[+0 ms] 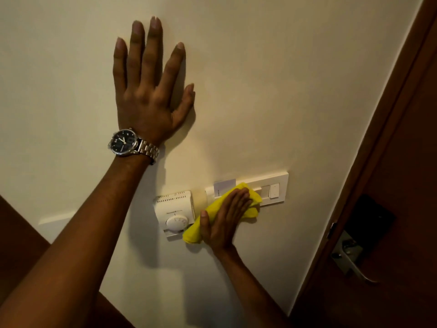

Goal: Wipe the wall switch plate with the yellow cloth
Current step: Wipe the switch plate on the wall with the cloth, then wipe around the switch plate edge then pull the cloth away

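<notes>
A long cream switch plate (275,183) is mounted low on the pale wall, with rocker switches showing at its right end. My right hand (224,221) presses a bunched yellow cloth (192,230) flat against the plate's left and middle part, hiding that stretch. The cloth sticks out past my fingertips and below my thumb. My left hand (149,86), with a steel wristwatch, lies flat on the bare wall well above and left of the plate, fingers spread, holding nothing.
A white thermostat (173,210) with a round dial sits just left of the plate, touching the cloth's lower end. A dark wooden door (390,162) with a metal lever handle (354,263) and black lock stands at the right.
</notes>
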Demonstrator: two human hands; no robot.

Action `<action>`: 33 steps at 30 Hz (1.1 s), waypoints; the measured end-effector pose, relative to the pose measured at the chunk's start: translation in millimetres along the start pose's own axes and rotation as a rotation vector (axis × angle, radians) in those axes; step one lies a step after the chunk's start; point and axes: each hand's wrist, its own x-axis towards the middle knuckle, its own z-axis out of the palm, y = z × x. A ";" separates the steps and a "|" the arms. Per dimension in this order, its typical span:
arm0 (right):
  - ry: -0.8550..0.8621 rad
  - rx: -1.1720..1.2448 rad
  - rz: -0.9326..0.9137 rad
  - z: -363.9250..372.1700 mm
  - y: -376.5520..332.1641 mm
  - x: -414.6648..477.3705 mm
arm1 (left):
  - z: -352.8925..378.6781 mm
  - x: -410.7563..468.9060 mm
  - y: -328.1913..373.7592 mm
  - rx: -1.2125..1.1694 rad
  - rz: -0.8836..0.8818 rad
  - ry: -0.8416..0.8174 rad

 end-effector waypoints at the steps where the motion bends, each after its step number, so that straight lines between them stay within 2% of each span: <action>1: -0.048 -0.050 -0.122 -8.4 11.1 -3.2 | -2.1 -0.2 0.7 -0.007 -0.006 -0.012; 3: -0.153 -0.092 -0.339 -24.5 35.2 -4.1 | -4.9 1.0 0.5 -0.032 0.000 -0.057; 5: -0.263 -0.075 -0.423 -38.4 50.0 0.9 | -14.1 1.9 2.8 -0.142 -0.031 -0.071; 7: -0.339 -0.039 -0.439 -47.9 55.9 6.0 | -33.6 -13.4 17.1 -0.364 -0.205 -0.028; 9: -0.332 -0.092 -0.495 -55.3 62.5 9.5 | -67.4 -63.7 47.4 -0.534 -0.436 -0.026; 11: -0.222 -0.218 -0.598 -60.1 69.8 14.1 | -102.2 -140.6 88.1 -0.626 -0.669 -0.205; 14: -0.105 -0.308 -0.673 -71.9 72.7 25.1 | -134.9 -253.6 134.0 -0.587 -1.070 -0.679; 16: -0.088 -0.335 -0.733 -79.5 69.2 36.0 | -136.0 -299.9 149.7 -0.576 -1.279 -0.920; 18: -0.082 -0.366 -0.779 -84.2 65.4 50.5 | -131.3 -315.7 158.1 -0.652 -1.335 -1.060; 21: -0.133 -0.387 -0.923 -85.2 59.4 57.6 | -126.7 -321.4 158.5 -0.785 -1.365 -1.080; 23: -0.241 -0.335 -1.030 -87.2 56.7 52.2 | -126.1 -323.0 156.4 -0.850 -1.333 -1.089; 25: -0.422 -0.227 -1.067 -87.7 49.6 35.6 | -132.1 -330.0 151.6 -0.879 -1.307 -1.071; 27: -0.647 -0.056 -0.965 -85.1 39.8 6.6 | -149.9 -343.8 143.3 -0.873 -1.228 -1.019; 29: -0.928 0.127 -0.601 -79.7 22.9 -24.8 | -176.4 -370.7 131.8 -0.850 -1.210 -1.000; 31: -1.190 0.235 -0.159 -65.2 4.1 -55.2 | -211.1 -406.2 111.6 -0.861 -1.371 -1.044; 33: -1.390 0.305 0.115 -45.6 -11.3 -89.4 | -251.1 -443.2 91.1 -0.887 -1.613 -1.111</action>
